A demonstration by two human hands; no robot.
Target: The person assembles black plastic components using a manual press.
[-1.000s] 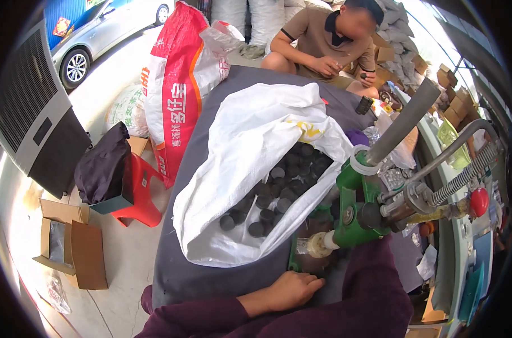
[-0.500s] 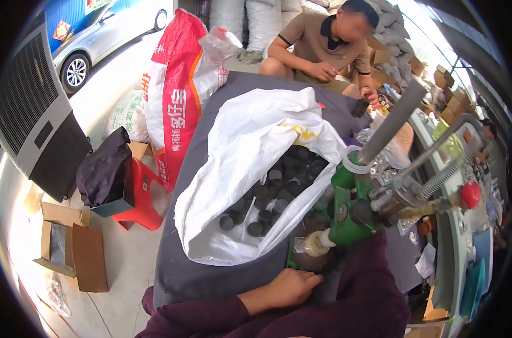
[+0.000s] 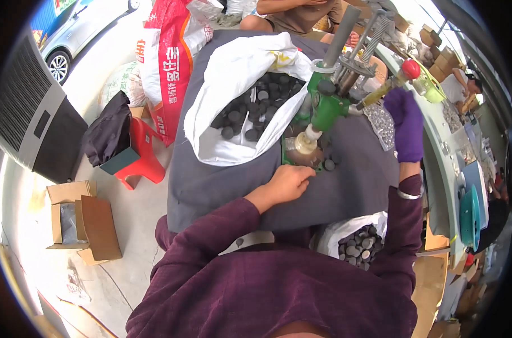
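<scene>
My left hand (image 3: 290, 183) rests on the grey-covered table just before the green hand press (image 3: 327, 112). Its fingers are bent together, with the tips beside the press base; anything between them is too small to make out. My right hand (image 3: 405, 127), in a purple glove, is raised right of the press, just below the lever's red ball knob (image 3: 410, 69). That glove looks curled, and what it may hold is hidden. Several dark round caps (image 3: 329, 164) lie by the base. Left of the press, an opened white woven sack (image 3: 219, 90) contains many more dark caps (image 3: 259, 107).
Below the table's front edge a white bag (image 3: 328, 239) holds dark round pieces. A clear bag of small shiny parts (image 3: 380, 125) lies beside the press. At left stand a red stool (image 3: 146, 163), an open carton (image 3: 101, 225) and a grey cooler (image 3: 27, 107). Another person (image 3: 301, 17) sits opposite.
The view has tipped downward, so the table and press appear higher. My gloved right hand, hidden before, now shows near the lever knob. My left hand stays near the press base.
</scene>
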